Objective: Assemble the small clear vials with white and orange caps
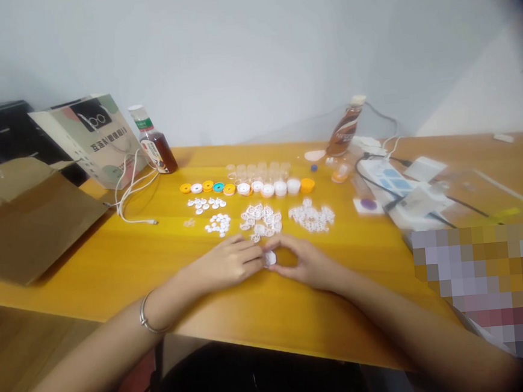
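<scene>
My left hand (230,262) and my right hand (303,264) meet at the near middle of the yellow wooden table (126,261). Together they pinch a small white round piece (270,258) between their fingertips. The left wrist wears a thin silver bangle. Just beyond the hands lie piles of small white plastic parts (260,220) and a second heap of them (312,215). Behind those runs a row of round caps (247,188) in orange, white and blue, with small clear cups (257,170) farther back.
A paper bag (96,139) and a brown-liquid bottle (154,143) stand at the back left, a white cable (130,194) beside them. Brown cardboard (28,220) lies on the left. Another bottle (345,130), a power strip (389,180) and a clear box (483,193) sit on the right.
</scene>
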`<move>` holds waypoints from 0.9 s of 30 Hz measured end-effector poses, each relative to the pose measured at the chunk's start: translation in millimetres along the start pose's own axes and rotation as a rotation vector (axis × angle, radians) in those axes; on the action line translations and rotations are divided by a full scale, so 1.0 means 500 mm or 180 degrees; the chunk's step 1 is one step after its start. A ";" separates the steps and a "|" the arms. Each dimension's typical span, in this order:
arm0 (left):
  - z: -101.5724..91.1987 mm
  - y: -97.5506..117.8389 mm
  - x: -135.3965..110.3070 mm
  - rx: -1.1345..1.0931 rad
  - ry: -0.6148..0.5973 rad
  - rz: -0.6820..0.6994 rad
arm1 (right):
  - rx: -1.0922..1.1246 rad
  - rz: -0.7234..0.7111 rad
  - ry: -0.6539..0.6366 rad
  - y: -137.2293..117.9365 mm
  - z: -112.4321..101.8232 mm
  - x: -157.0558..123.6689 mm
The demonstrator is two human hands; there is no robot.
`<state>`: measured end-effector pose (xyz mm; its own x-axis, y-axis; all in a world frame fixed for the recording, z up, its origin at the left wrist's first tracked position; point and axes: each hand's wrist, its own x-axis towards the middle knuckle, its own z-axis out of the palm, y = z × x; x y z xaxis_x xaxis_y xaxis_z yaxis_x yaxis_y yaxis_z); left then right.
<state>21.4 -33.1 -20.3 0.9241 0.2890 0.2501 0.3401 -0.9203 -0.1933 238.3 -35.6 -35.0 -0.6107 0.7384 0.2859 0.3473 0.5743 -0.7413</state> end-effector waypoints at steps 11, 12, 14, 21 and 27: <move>-0.003 -0.001 -0.001 -0.0767 0.0026 -0.0305 | 0.0044 0.0004 -0.0098 -0.001 -0.001 0.000; -0.003 -0.003 -0.002 -0.0930 0.0107 -0.0352 | 0.0044 -0.0006 -0.0106 -0.001 0.000 0.000; -0.003 -0.006 -0.002 -0.1219 0.0323 -0.0503 | 0.0033 -0.0021 -0.0118 0.000 0.000 0.000; 0.009 0.000 0.013 -0.1627 0.0483 -0.0933 | -0.0005 -0.0093 -0.0051 0.002 0.003 0.000; 0.007 0.002 0.014 -0.1804 0.0428 -0.1171 | -0.0027 -0.0293 0.0084 0.000 0.006 0.001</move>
<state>29.0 -30.9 -22.0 0.7240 0.6075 0.3269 0.4501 -0.7751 0.4435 236.1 -36.4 -36.8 -0.6214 0.6914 0.3685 0.2967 0.6430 -0.7061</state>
